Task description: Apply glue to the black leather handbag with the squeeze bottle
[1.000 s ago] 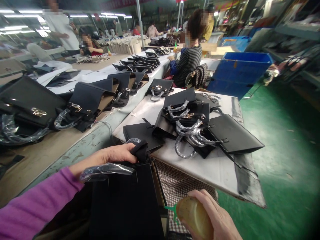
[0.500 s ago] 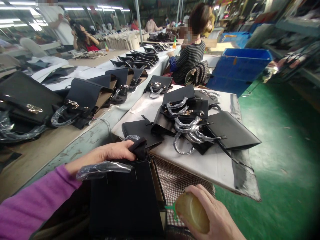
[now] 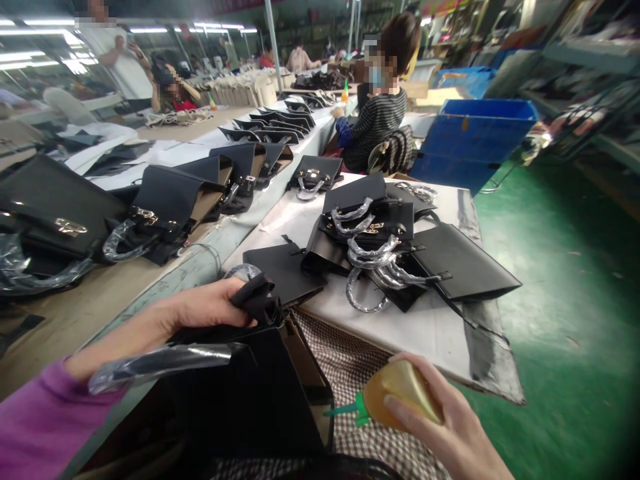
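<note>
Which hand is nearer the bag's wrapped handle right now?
Left. The left hand grips the bag flap just above the wrapped handle; the right hand holds the glue bottle across the bag.

One glue bottle, two hands

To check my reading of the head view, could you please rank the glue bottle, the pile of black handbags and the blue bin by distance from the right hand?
1. Glue bottle, held in the right hand.
2. Pile of black handbags, on the table ahead.
3. Blue bin, far back on the right.
</note>
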The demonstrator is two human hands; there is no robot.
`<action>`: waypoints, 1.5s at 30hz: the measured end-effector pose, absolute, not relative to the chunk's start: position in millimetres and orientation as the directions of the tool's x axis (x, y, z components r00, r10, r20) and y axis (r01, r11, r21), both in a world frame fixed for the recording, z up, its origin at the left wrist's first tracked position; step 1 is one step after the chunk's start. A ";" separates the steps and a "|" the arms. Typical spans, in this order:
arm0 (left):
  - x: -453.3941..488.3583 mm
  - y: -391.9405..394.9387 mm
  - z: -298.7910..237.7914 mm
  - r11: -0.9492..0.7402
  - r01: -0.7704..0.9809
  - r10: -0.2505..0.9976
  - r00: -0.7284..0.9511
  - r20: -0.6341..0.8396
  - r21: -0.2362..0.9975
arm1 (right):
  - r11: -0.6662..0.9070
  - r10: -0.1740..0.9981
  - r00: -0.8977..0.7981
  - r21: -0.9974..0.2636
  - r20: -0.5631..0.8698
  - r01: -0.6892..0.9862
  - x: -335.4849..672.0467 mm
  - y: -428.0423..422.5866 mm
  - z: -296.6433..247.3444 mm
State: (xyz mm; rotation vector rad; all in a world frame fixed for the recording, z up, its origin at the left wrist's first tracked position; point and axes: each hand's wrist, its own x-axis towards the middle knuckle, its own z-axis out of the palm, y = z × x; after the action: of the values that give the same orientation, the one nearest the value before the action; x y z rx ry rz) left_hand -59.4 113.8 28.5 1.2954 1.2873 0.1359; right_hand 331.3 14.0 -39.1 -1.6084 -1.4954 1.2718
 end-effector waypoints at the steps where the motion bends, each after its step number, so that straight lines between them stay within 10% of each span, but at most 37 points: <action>1: -63.8 110.9 37.7 0.313 0.576 0.714 0.381 -0.587 0.755 | -0.262 0.959 -0.017 -0.905 -0.284 0.335 333.1 15.6 -39.6; 8: -60.4 77.1 46.7 -0.250 0.689 0.734 0.593 -0.331 0.680 | -0.427 0.898 0.177 -0.895 -0.403 0.130 339.9 19.3 -63.3; 25: -38.8 45.8 21.5 -0.314 0.574 0.732 0.653 -0.192 0.756 | 0.098 0.988 -0.150 -0.845 0.021 0.526 305.1 70.5 -127.2; 45: -37.6 38.2 16.7 -0.263 0.592 0.743 0.628 -0.232 0.762 | 0.120 0.965 -0.258 -0.818 -0.036 0.563 311.1 60.5 -115.3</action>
State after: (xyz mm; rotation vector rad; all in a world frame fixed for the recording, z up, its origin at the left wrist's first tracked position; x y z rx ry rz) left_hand -37.6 38.2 16.7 1.9655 1.0510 0.2147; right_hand 311.1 60.5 -115.3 -1.4752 -1.8840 1.0132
